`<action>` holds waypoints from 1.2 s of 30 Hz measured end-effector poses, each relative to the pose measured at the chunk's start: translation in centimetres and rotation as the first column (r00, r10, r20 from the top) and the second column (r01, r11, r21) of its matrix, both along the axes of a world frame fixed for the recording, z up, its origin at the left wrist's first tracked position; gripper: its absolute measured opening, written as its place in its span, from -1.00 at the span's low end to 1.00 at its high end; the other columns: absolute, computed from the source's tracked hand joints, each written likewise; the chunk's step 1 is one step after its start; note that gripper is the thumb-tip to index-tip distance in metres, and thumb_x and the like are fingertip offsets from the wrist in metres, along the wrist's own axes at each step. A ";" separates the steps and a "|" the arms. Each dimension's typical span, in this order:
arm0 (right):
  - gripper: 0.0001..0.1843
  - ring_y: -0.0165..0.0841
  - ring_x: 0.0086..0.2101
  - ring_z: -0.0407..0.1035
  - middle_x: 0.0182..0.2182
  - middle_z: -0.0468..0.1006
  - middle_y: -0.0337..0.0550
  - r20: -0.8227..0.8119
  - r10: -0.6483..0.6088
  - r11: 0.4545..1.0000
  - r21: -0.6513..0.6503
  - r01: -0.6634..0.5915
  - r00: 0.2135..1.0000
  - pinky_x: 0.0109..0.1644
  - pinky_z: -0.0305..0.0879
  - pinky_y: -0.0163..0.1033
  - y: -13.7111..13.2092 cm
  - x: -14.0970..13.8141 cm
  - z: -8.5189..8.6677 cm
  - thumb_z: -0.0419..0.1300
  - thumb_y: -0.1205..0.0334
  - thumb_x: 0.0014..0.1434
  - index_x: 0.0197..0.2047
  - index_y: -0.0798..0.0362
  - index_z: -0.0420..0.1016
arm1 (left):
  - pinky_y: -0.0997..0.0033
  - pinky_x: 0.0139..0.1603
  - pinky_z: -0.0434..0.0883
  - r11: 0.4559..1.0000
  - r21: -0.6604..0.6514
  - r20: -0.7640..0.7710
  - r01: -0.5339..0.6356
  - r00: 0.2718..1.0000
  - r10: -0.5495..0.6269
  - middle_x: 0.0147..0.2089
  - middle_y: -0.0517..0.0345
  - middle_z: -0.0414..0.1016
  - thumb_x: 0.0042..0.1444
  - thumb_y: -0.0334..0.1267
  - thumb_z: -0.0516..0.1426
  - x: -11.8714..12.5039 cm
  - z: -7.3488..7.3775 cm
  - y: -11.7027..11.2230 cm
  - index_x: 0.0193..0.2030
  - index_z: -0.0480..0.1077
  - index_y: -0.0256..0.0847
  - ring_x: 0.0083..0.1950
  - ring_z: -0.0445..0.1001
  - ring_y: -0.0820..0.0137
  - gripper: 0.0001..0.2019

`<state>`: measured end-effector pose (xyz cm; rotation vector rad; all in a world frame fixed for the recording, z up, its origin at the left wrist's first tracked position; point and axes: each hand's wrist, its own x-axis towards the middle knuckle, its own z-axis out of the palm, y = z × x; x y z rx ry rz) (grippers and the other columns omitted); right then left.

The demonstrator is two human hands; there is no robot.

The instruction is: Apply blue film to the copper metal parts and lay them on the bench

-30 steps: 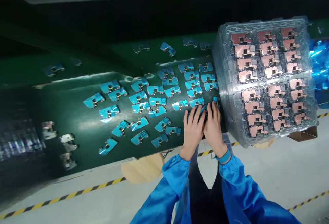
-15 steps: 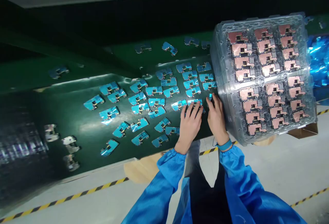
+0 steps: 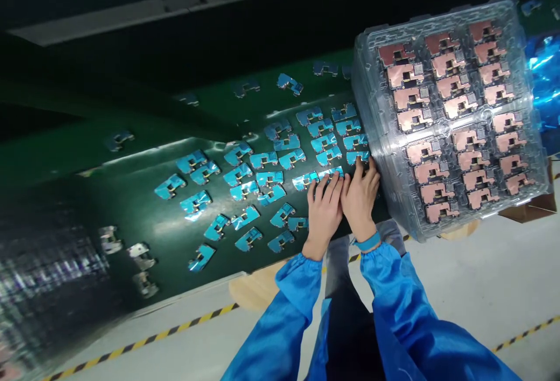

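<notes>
My left hand [image 3: 322, 213] lies palm down on the green work surface, fingers spread at the near edge of a circuit board with blue film [image 3: 331, 174]. Right beside it, almost touching, is my right hand [image 3: 359, 205], wearing a blue wristband [image 3: 368, 242]. Its outstretched fingers reach the lower edge of another blue-filmed circuit board [image 3: 357, 157]. What lies under both palms is hidden. More blue-filmed boards [image 3: 292, 159] spread in rows and loose groups to the left of my hands.
A stack of clear plastic trays [image 3: 445, 130] holding copper-coloured circuit boards [image 3: 431, 172] stands close on my right. Beyond it is shiny blue film [image 3: 546, 83]. Several silvery boards [image 3: 140, 255] lie at the left, near a dark ribbed surface [image 3: 48, 264]. More boards [image 3: 289, 84] sit on the rear strip.
My right hand has shifted left to sit against my left hand, and more of the blue-filmed board at its fingertips shows. My left hand stays by the same board. The view has tilted slightly.
</notes>
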<state>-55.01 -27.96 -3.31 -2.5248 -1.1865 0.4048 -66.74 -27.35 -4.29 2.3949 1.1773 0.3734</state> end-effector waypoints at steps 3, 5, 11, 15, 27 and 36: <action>-0.41 0.18 0.30 0.31 0.54 0.17 0.36 -0.008 0.028 0.999 -0.033 -0.028 1.000 0.30 0.39 0.31 -0.8 0.1 0.9 -0.04 0.27 0.57 0.57 0.20 0.27 | -0.28 0.66 0.13 1.000 -0.003 0.008 0.006 1.000 -0.006 0.53 -0.06 0.41 0.55 -0.33 -0.03 0.5 0.0 0.5 0.51 0.41 -0.18 0.57 0.34 0.01 -0.52; -0.40 0.15 0.37 0.27 0.56 0.15 0.29 -0.013 0.075 0.997 0.001 -0.075 0.997 0.36 0.38 0.29 -2.5 0.5 1.5 -0.07 0.29 0.57 0.59 0.18 0.24 | -0.26 0.66 0.13 1.000 0.021 0.018 0.012 1.000 -0.012 0.54 -0.05 0.41 0.55 -0.35 -0.05 0.7 0.3 0.6 0.50 0.40 -0.20 0.57 0.34 0.02 -0.52; -0.31 -0.10 0.52 0.14 0.53 0.30 0.08 -0.058 0.419 0.905 0.112 -0.411 0.906 0.52 0.30 0.17 -11.2 2.3 1.2 -0.13 0.48 0.49 0.58 0.02 0.32 | -0.14 0.58 0.28 0.998 0.053 0.031 -0.041 0.999 0.040 0.44 -0.09 0.52 0.50 -0.42 -0.01 -0.6 1.3 -2.5 0.48 0.43 -0.18 0.47 0.44 0.06 -0.50; -0.29 -0.08 0.56 0.07 0.55 0.26 0.12 -0.041 0.447 0.894 0.042 -0.445 0.894 0.50 0.32 0.17 -12.7 2.3 -0.1 -0.12 0.51 0.46 0.59 0.06 0.31 | -0.17 0.54 0.33 1.000 0.000 -0.073 -0.006 0.997 0.006 0.47 -0.15 0.49 0.48 -0.42 0.00 -1.1 1.1 -4.6 0.51 0.41 -0.24 0.44 0.48 0.00 -0.48; -0.20 -0.02 0.63 -0.22 0.65 -0.06 0.22 0.011 0.393 0.915 0.094 -0.393 0.919 0.59 0.07 0.30 -6.9 1.7 -0.4 -0.12 0.42 0.52 0.73 0.15 -0.23 | -0.22 0.72 0.09 0.994 0.112 -0.039 -0.009 0.999 0.013 0.60 -0.09 0.30 0.50 -0.46 -0.04 -0.7 1.5 -3.5 0.43 0.44 -0.35 0.68 0.14 0.05 -0.54; -0.54 -0.01 0.28 0.40 0.41 0.47 0.16 -0.006 0.728 0.684 0.075 -0.725 0.686 0.23 0.44 0.04 -8.0 -2.3 -1.3 0.13 0.34 0.55 0.44 0.06 0.50 | -0.11 0.64 0.17 0.946 0.130 -0.065 -0.297 0.950 0.307 0.49 -0.16 0.45 0.46 -0.49 0.04 -7.8 1.1 -10.3 0.52 0.35 -0.27 0.58 0.35 0.06 -0.47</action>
